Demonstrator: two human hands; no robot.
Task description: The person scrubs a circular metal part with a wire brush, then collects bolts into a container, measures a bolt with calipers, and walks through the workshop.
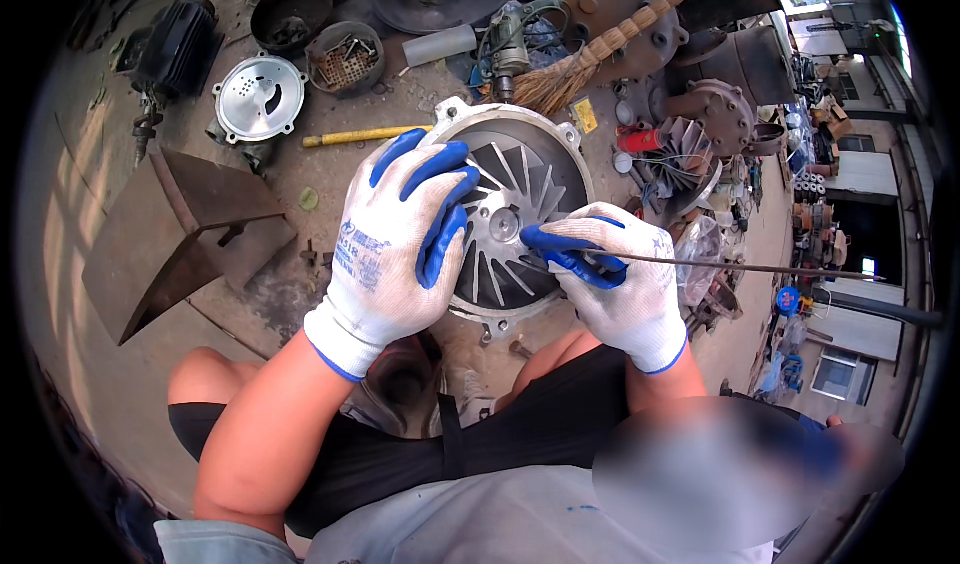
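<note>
A finned metal impeller [490, 273] sits inside a round pale metal housing [548, 132] with bolt lugs, right in front of me. Both my hands wear white knit gloves with blue-coated fingers. My left hand [400, 229] lies over the left side of the impeller, fingers apart and bent, with their tips at the fins. Just right of the hub, my right hand [610, 269] is closed on a thin metal rod [740, 265]. The rod's long end sticks out to the right; its other end is hidden by the fingers.
A bent steel plate piece [190, 224] stands at left. Beyond the housing lie a yellow bar [365, 136], a silver round cover [260, 99], a power drill [508, 49] and a straw broom [600, 44]. Another impeller [680, 164] is at right. A blurred person [740, 474] is at lower right.
</note>
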